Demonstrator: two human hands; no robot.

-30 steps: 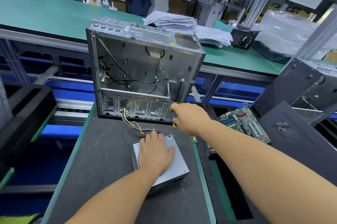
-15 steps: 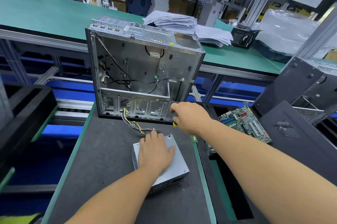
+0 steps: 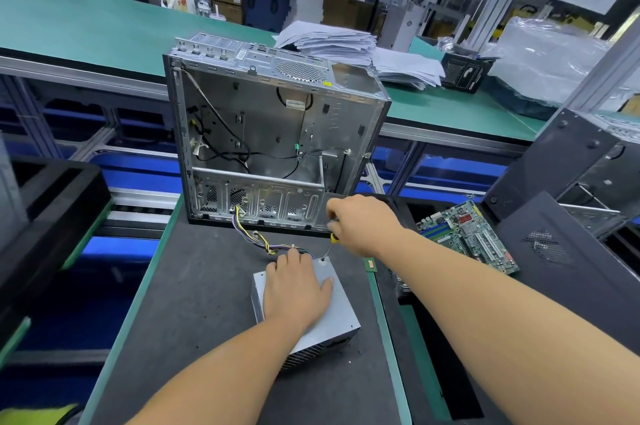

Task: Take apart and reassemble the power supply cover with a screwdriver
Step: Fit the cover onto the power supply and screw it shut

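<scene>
Open silver metal PC case (image 3: 273,133) w/ loose coloured wire bundle (image 3: 258,237) stands behind grey metal power supply box (image 3: 332,313) on dark mat, L hand (image 3: 296,289) flat on top, R hand (image 3: 363,225) gripping yellow-handled screwdriver (image 3: 330,244), tip at far corner screw.

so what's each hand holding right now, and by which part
Right hand grips the screwdriver by its handle. Left hand holds nothing, resting flat on the power supply.

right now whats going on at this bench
A person is working on a power supply lying on the dark mat. The left hand presses flat on its cover while the right hand grips a screwdriver, tip at a screw in the far corner. An open computer case stands behind.
</scene>
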